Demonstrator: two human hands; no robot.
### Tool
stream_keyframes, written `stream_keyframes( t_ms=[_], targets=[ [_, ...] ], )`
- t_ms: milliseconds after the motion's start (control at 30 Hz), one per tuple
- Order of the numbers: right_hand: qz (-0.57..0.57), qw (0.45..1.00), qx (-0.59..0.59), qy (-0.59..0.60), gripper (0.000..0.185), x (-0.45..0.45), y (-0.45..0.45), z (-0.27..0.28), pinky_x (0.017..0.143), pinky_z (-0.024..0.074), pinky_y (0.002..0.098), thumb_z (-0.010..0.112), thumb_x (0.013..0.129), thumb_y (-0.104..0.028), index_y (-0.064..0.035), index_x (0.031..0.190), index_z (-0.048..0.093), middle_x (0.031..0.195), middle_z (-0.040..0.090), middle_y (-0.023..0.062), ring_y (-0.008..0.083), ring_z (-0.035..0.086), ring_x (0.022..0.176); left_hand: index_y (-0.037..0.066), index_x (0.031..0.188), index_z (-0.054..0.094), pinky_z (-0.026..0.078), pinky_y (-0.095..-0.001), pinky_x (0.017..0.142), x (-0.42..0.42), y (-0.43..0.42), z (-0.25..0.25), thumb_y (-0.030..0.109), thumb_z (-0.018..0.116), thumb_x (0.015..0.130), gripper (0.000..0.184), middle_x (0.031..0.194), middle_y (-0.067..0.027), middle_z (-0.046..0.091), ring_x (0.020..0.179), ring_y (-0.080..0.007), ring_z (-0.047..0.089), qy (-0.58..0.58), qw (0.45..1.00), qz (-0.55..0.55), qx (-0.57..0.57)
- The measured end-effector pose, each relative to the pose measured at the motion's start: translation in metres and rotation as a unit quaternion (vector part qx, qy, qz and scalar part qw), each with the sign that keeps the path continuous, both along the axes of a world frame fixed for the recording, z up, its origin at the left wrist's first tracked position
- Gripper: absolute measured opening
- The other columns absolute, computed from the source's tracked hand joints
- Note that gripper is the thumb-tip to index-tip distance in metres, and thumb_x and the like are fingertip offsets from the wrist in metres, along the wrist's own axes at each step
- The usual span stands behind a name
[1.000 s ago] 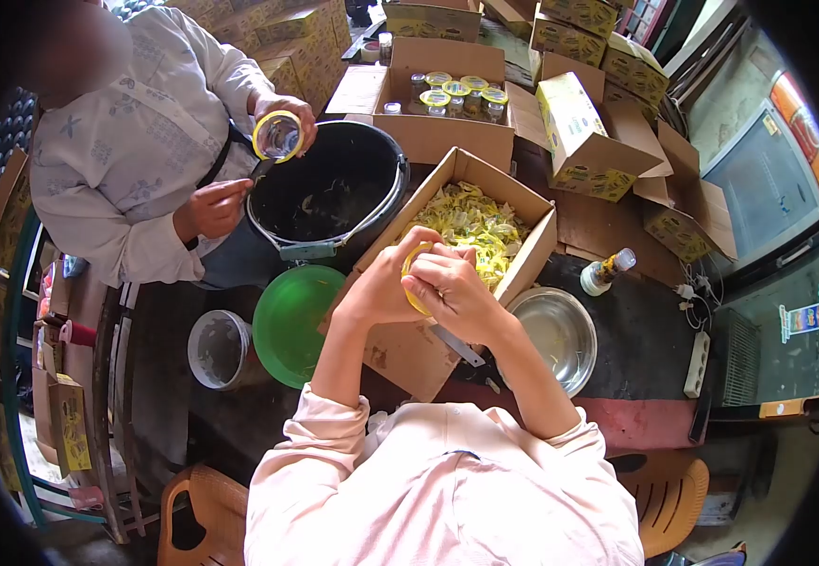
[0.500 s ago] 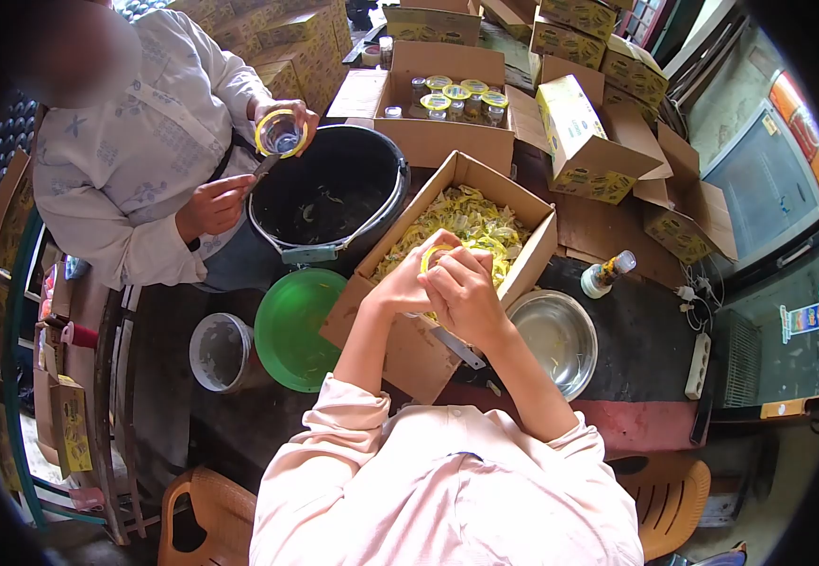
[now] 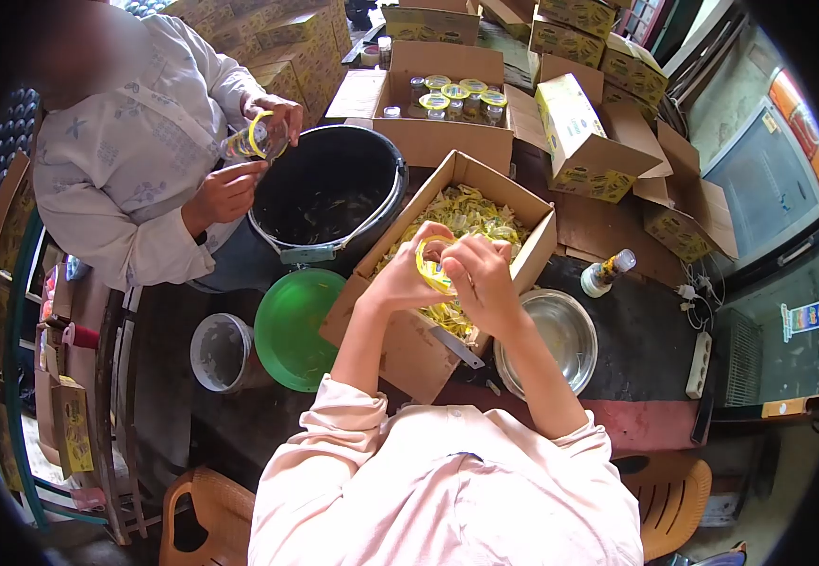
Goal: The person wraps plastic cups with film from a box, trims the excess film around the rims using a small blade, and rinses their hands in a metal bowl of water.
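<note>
A clear cup with a yellow rim (image 3: 436, 266) is in my left hand (image 3: 404, 279), whose fingers wrap round its side. My right hand (image 3: 487, 283) is closed at the cup's right edge; what its fingers pinch is too small to make out. Both hands are above an open cardboard box (image 3: 539, 236) filled with yellow and clear strips (image 3: 471, 209). A metal blade (image 3: 458, 347) lies at the box's near edge.
A person at the left (image 3: 136, 141) holds another yellow-rimmed cup (image 3: 260, 138) beside a black bucket (image 3: 320, 189). Nearby are a green basin (image 3: 298, 330), a white pail (image 3: 221, 352), a steel bowl (image 3: 560, 344), a bottle (image 3: 607, 273) and a carton of cups (image 3: 447, 141).
The cup in my left hand has tilted so its opening shows more, and my right hand has shifted right. The other person's cup has turned on its side.
</note>
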State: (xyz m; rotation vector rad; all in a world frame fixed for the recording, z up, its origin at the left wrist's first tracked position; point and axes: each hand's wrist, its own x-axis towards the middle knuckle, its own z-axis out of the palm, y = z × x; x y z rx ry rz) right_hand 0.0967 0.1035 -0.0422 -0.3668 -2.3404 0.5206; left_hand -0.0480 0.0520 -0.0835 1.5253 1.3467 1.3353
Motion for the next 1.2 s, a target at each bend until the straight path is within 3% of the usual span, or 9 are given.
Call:
stream_keyframes(
  t_ms=[100,200,467,567,667,767,867,967,1200],
  targets=[
    [0.039,0.993,-0.036,-0.102,0.035,0.006,0.009,0.012,0.075,0.0282,0.0364,0.049,0.085,-0.04,-0.0067,0.08,0.058,0.092,0.056,0.0071,0.0222,0.047,0.088,0.009,0.112,0.04,0.044,-0.0345,0.085,0.001,-0.005,0.013,0.016,0.076,0.053,0.069,0.092,-0.0094,0.061,0.092,-0.021,0.059,0.009,1.0,0.002,-0.015],
    [0.098,0.99,-0.016,-0.104,0.039,0.005,0.011,0.005,0.076,0.0277,0.0362,0.049,0.084,-0.043,-0.006,0.086,0.059,0.094,0.056,0.0078,0.0225,0.047,0.09,0.009,0.112,0.041,0.045,-0.0341,0.083,-0.003,-0.003,0.005,0.017,0.076,0.053,0.07,0.094,-0.0098,0.06,0.09,-0.0212,0.06,0.072,0.996,0.003,0.043],
    [0.188,0.97,-0.096,-0.116,0.025,0.004,0.005,0.006,0.082,0.0352,0.0424,0.048,0.088,-0.024,-0.0017,0.081,0.056,0.088,0.054,0.0108,0.028,0.048,0.092,0.007,0.11,0.041,0.046,-0.0307,0.079,-0.001,-0.006,0.015,0.012,0.073,0.054,0.065,0.091,-0.0094,0.061,0.085,-0.0181,0.06,0.077,0.994,-0.061,0.053],
    [0.171,0.979,-0.059,-0.093,0.022,0.003,0.004,0.0,0.083,0.0331,0.0389,0.049,0.087,-0.022,-0.0041,0.078,0.057,0.085,0.054,0.0083,0.0251,0.049,0.09,0.007,0.109,0.042,0.047,-0.0304,0.076,0.002,-0.006,0.013,0.009,0.073,0.052,0.064,0.088,-0.0098,0.061,0.081,-0.0197,0.06,0.056,0.996,-0.033,0.056],
    [0.112,0.987,0.089,-0.073,0.017,0.005,0.001,-0.007,0.083,0.0297,0.0341,0.053,0.083,-0.021,-0.0078,0.075,0.058,0.083,0.055,0.0039,0.0198,0.05,0.09,0.008,0.108,0.042,0.047,-0.0308,0.073,-0.001,-0.003,0.006,0.005,0.072,0.05,0.064,0.083,-0.0096,0.06,0.077,-0.0223,0.06,0.105,0.991,0.001,0.088],
    [0.069,0.957,0.25,-0.126,0.011,0.011,-0.002,-0.003,0.082,0.0272,0.031,0.057,0.079,-0.02,-0.0107,0.074,0.058,0.083,0.055,0.0007,0.0153,0.05,0.091,0.009,0.107,0.043,0.047,-0.0311,0.071,0.002,-0.008,0.015,0.004,0.071,0.05,0.065,0.08,-0.0085,0.06,0.074,-0.0233,0.059,0.125,0.989,0.024,0.076],
    [0.072,0.964,0.207,-0.148,0.007,0.013,-0.001,-0.008,0.081,0.0277,0.0317,0.059,0.075,-0.017,-0.0101,0.074,0.058,0.083,0.055,0.0006,0.0138,0.049,0.092,0.009,0.111,0.043,0.047,-0.0297,0.074,0.001,-0.005,0.008,0.007,0.073,0.048,0.07,0.089,-0.0096,0.059,0.082,-0.0219,0.06,0.117,0.992,0.023,0.042],
    [0.062,0.975,0.175,-0.122,0.006,0.014,-0.001,-0.014,0.082,0.029,0.0331,0.059,0.075,-0.015,-0.0087,0.074,0.058,0.081,0.055,0.0026,0.0157,0.05,0.092,0.01,0.11,0.044,0.047,-0.0304,0.073,0.001,-0.004,0.003,0.006,0.073,0.048,0.069,0.082,-0.008,0.06,0.078,-0.0229,0.06,0.143,0.987,0.052,0.044],
    [0.066,0.991,0.071,-0.096,0.008,0.014,-0.002,-0.02,0.071,0.0364,0.0363,0.058,0.076,-0.01,-0.0021,0.076,0.057,0.079,0.056,0.0086,0.0251,0.053,0.084,0.01,0.109,0.046,0.045,-0.0351,0.07,0.004,0.003,-0.011,0.006,0.072,0.052,0.062,0.08,-0.0072,0.06,0.074,-0.026,0.059,0.25,0.939,0.165,0.169]
  ],
)
